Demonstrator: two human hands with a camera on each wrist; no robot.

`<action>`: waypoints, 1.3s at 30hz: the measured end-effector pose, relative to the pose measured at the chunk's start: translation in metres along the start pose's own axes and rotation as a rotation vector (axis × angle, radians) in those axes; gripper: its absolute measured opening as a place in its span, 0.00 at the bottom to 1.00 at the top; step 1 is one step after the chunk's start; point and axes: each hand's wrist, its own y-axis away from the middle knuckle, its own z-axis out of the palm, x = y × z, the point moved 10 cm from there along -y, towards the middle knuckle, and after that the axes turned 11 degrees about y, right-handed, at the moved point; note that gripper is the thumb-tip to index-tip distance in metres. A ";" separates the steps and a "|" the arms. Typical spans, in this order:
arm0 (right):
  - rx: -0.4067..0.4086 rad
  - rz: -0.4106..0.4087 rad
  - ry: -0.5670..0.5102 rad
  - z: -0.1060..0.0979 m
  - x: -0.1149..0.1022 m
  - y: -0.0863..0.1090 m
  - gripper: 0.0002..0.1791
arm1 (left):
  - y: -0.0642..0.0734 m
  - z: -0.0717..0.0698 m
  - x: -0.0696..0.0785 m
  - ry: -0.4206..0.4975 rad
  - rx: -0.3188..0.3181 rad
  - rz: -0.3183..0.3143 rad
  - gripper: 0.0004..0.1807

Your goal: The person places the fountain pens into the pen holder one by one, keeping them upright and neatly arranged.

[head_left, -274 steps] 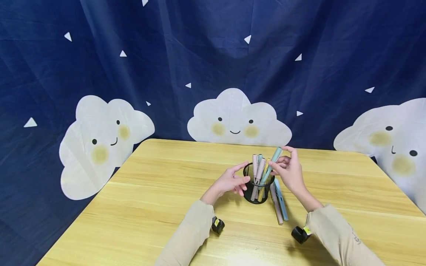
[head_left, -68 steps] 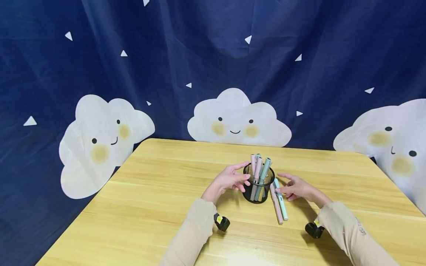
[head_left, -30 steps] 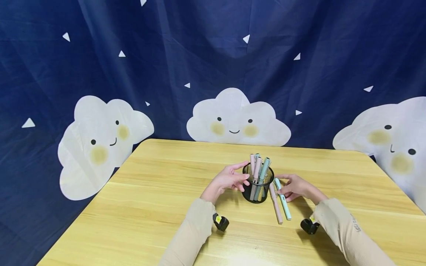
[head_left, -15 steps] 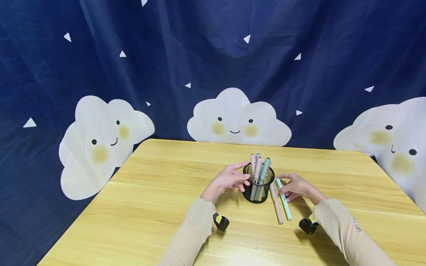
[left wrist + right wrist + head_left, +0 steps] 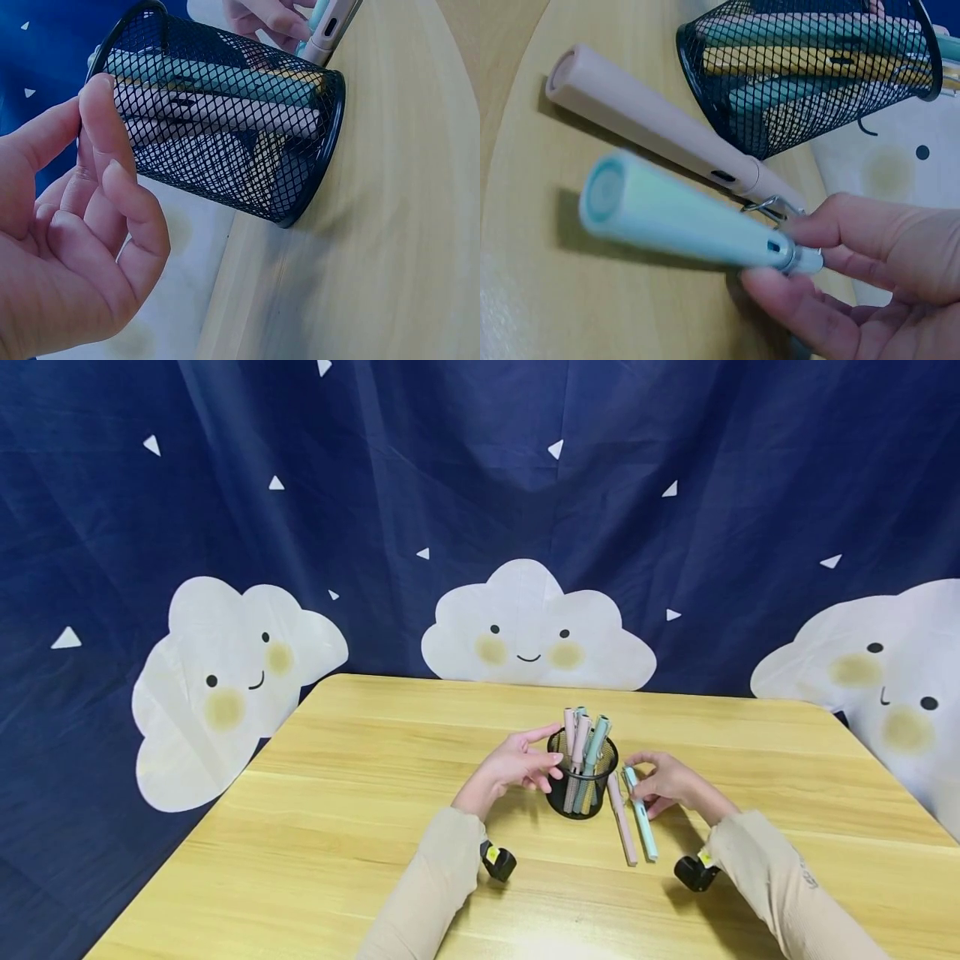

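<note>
A black mesh pen holder (image 5: 582, 795) stands upright on the table, with several pink, green and yellow pens (image 5: 802, 64) in it. At its left rim is my left hand (image 5: 516, 767), thumb and fingers holding the edge. My right hand (image 5: 670, 783) pinches a light blue pen (image 5: 642, 822) to the right of the holder, thumb on one side and fingers on the other. The right wrist view shows this pen (image 5: 682, 217) nearest the camera, its clip side by the fingertips. Between it and the holder lies a pink pen (image 5: 622, 827) on the wood.
The light wooden table (image 5: 337, 793) runs back to a dark blue curtain (image 5: 480, 468) printed with white clouds. Small black wrist cameras are strapped below both sleeves, the left camera (image 5: 498, 862) and the right camera (image 5: 696, 872), close over the tabletop.
The green pen held by my right hand earlier now stands in the holder. That hand took the light blue pen and shifted it slightly right, away from the pink one. My left hand stayed put.
</note>
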 end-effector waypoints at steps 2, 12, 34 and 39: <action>0.007 -0.001 0.006 0.000 0.000 0.001 0.35 | 0.000 0.000 0.000 0.001 0.001 0.004 0.33; 0.046 0.015 -0.003 -0.005 -0.001 0.005 0.34 | 0.000 0.002 0.001 0.005 -0.020 0.014 0.34; -0.138 -0.204 -0.223 0.003 -0.010 0.006 0.32 | 0.000 0.002 0.001 0.011 -0.020 0.014 0.33; -0.176 -0.259 -0.311 0.000 -0.013 0.007 0.24 | 0.000 0.001 0.001 0.006 -0.014 0.013 0.33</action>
